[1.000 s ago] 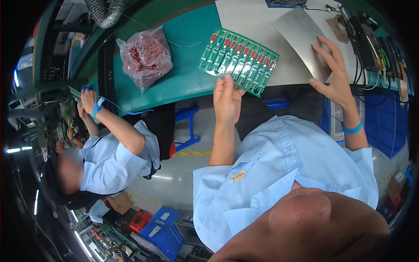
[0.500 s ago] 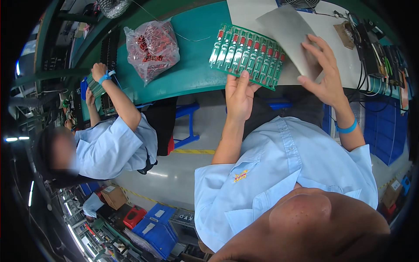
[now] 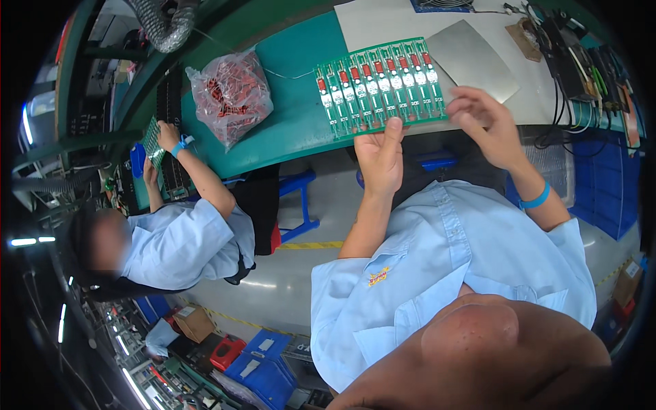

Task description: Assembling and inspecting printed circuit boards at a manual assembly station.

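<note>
A green circuit board panel (image 3: 383, 89), with rows of red parts and silvery sections, is tilted up above the bench's front edge. My left hand (image 3: 380, 154) grips its lower edge, thumb on the face and the other fingers behind. Beside the panel's lower right corner is my right hand (image 3: 488, 126), fingers loosely bent and apart, with nothing visible in it; whether a fingertip touches the corner I cannot tell. A thin grey metal plate (image 3: 478, 61) lies behind it on the white sheet (image 3: 533, 89), partly covered by the panel.
A clear bag of red parts (image 3: 231, 96) rests on the green bench mat (image 3: 301, 116). Tools and cables (image 3: 601, 89) crowd the right end. At left a co-worker (image 3: 184, 232) handles another green board (image 3: 154, 140). Blue crates (image 3: 605, 191) stand below right.
My right hand has let go of the metal plate, which now lies flat, and moved down beside the panel. The panel has turned and shifted slightly left in my left hand.
</note>
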`<state>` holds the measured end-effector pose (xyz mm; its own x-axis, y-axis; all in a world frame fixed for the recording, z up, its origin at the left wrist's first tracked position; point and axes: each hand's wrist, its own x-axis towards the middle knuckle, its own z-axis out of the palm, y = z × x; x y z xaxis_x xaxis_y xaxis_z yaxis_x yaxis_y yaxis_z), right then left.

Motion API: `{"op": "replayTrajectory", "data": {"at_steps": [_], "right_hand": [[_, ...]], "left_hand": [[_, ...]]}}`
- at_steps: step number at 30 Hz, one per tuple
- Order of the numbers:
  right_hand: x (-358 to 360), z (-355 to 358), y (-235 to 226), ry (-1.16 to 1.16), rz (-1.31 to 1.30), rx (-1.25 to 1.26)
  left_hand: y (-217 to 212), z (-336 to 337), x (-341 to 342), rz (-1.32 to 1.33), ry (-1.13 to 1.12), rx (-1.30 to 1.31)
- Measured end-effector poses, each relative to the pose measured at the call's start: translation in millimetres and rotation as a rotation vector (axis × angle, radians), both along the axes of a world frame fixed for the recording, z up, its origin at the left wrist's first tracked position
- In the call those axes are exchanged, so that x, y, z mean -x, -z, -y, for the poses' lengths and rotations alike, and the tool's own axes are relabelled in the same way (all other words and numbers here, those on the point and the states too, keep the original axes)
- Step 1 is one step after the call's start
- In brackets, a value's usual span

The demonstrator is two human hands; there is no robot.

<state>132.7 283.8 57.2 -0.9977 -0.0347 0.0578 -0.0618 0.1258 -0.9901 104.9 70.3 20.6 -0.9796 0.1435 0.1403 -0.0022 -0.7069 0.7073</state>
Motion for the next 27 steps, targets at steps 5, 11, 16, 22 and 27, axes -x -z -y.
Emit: {"op": "replayTrajectory", "data": {"at_steps": [5, 11, 16, 22, 27], "right_hand": [[8, 5, 3, 0.024, 0.065, 0.352], [29, -28, -11, 0.023, -0.024, 0.374], [39, -53, -19, -0.06, -0.055, 0.204], [42, -60, -38, -0.249, 0.1, 0.038], [46, -77, -21, 0.108, -0.409, -0.798]], "left_hand": [[-2, -16, -14, -0.083, -0.005, 0.105], [9, -16, -14, -0.023, 0.393, 0.074], [-6, -22, -6, 0.317, 0.759, -0.457], [-6, -35, -5, 0.304, 0.998, -0.579], [9, -26, 1, 0.209, 0.941, -0.591]]}}
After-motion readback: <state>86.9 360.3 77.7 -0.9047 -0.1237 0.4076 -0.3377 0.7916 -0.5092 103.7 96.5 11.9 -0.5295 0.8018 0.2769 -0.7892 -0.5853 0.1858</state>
